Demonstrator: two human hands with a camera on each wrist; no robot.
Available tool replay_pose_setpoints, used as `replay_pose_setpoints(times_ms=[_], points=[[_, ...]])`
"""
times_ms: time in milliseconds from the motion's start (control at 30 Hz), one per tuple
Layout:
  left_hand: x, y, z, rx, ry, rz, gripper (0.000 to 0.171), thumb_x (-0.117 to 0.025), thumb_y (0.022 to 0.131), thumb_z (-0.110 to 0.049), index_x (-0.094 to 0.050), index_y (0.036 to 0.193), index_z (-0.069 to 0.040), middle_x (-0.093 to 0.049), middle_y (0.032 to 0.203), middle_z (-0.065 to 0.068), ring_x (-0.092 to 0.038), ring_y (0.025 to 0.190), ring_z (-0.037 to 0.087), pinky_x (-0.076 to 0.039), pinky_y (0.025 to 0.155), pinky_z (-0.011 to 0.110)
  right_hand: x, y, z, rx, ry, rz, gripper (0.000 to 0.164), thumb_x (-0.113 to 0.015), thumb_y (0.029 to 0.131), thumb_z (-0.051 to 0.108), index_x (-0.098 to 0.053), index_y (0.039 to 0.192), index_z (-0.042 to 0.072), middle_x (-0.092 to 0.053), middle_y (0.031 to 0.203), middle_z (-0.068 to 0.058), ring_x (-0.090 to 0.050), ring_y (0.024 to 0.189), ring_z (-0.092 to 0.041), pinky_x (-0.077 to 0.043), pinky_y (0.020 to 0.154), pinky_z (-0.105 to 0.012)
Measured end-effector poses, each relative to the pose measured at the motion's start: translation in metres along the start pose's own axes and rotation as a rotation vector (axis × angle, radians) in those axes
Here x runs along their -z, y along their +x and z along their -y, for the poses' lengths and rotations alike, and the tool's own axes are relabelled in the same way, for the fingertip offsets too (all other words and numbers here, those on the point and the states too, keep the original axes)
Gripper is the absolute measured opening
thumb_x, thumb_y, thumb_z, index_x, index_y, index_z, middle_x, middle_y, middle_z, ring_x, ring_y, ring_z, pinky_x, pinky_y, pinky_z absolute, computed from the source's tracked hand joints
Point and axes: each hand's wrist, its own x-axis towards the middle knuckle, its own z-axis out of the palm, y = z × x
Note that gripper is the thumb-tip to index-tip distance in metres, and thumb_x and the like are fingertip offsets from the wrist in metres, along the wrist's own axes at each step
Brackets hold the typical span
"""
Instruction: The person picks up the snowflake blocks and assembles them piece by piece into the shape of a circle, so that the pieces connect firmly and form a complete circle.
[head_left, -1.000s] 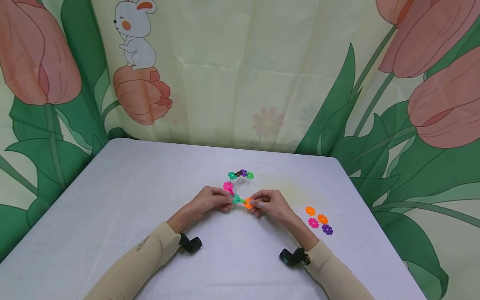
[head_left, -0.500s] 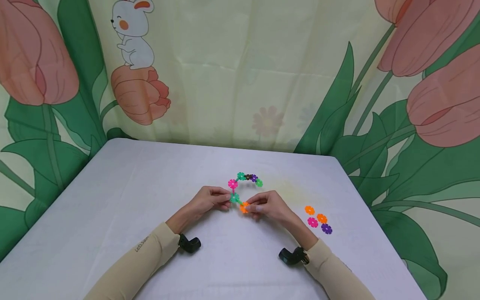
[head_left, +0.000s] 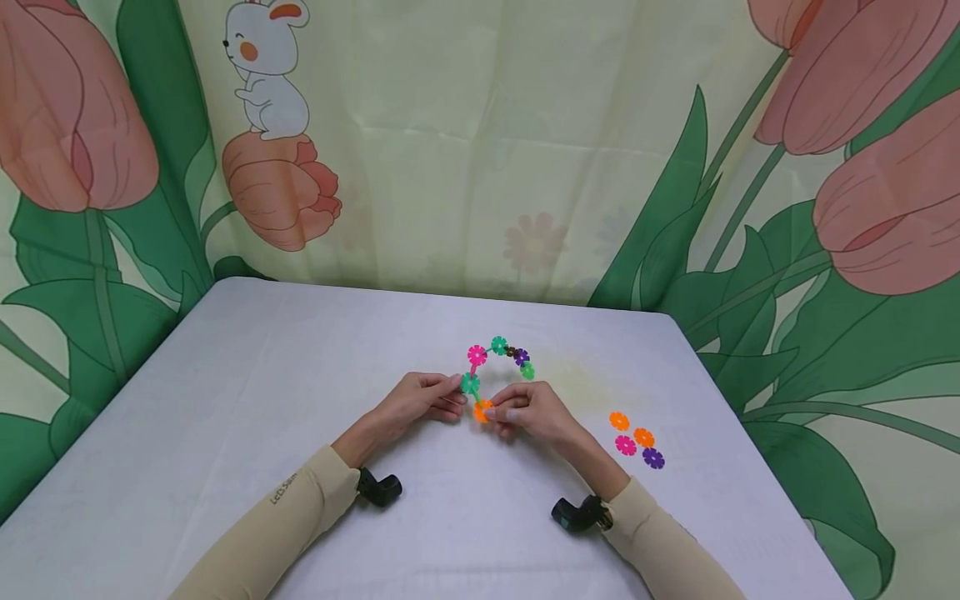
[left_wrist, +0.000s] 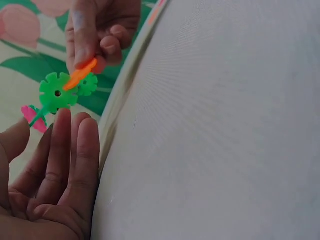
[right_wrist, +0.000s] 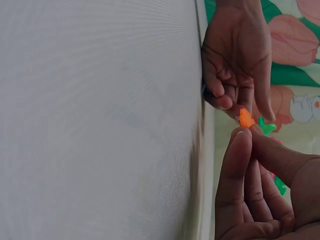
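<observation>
Your chain of slotted discs [head_left: 477,355] has swung to the right since half a second ago, and its orange end disc [head_left: 483,411] has shifted slightly left. Leftmost, your left hand [head_left: 420,396] has its fingers relaxed, not visibly gripping; the teal disc [head_left: 470,383] sits just by its fingertips, though you cannot tell whether they touch. The chain arcs away over the table [head_left: 240,400], ending in a light green disc [head_left: 528,371] beyond your right hand [head_left: 534,408], which pinches the orange end disc between thumb and finger. Farther right lie two orange discs [head_left: 619,421], a pink disc [head_left: 626,446] and a purple disc [head_left: 653,458].

You seem to be turning the chain to position it; next probably calls for a steady orange pinch and a left-hand hold near the teal disc, lest a joint twist loose.

Your left wrist view shows the gap between left thumb and fingers; only your head view shows the whole arc.
</observation>
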Motion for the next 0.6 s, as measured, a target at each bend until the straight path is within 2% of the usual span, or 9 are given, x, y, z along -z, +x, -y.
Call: replay_pose_setpoints(times_ms=[100,300,433,600], points=[[0.0009,-0.0014,-0.0014,0.004,0.043,0.052,0.040,-0.069,0.104,-0.034,-0.074,0.118,0.003,-0.080,0.099,0.008,-0.078,0.085,0.015,-0.067,0.085,0.029,-0.0010,0.0001,0.0007,0.006,0.006,-0.016,0.021,-0.078,0.095,0.007,-0.075,0.112,-0.006,-0.082,0.093,-0.017,-0.075,0.068,-0.015,-0.067,0.071,-0.030],[0.0003,-0.0049,-0.0051,0.022,0.153,0.157,0.031,-0.076,0.099,-0.020,-0.074,0.123,0.000,-0.081,0.100,0.011,-0.076,0.084,0.016,-0.067,0.082,0.031,-0.0034,0.0003,0.0030,0.018,0.017,-0.026,0.019,-0.077,0.095,0.003,-0.075,0.111,-0.005,-0.081,0.092,-0.019,-0.075,0.069,-0.016,-0.067,0.071,-0.028],[-0.0018,-0.0054,-0.0060,0.027,0.166,0.146,0.030,-0.078,0.097,-0.015,-0.075,0.121,0.002,-0.081,0.097,0.012,-0.076,0.081,0.016,-0.068,0.078,0.031,-0.0051,0.0018,0.0028,0.057,-0.002,-0.014,0.019,-0.075,0.096,0.003,-0.075,0.112,-0.007,-0.081,0.093,-0.021,-0.076,0.069,-0.017,-0.067,0.072,-0.030],[-0.0033,-0.0057,-0.0052,0.028,0.180,0.147,0.027,-0.078,0.097,-0.015,-0.076,0.118,0.001,-0.082,0.095,0.012,-0.076,0.079,0.016,-0.067,0.077,0.030,-0.0061,0.0028,0.0027,0.058,-0.004,-0.009,0.020,-0.074,0.096,0.003,-0.074,0.114,-0.008,-0.080,0.095,-0.024,-0.075,0.067,-0.015,-0.067,0.072,-0.029]])
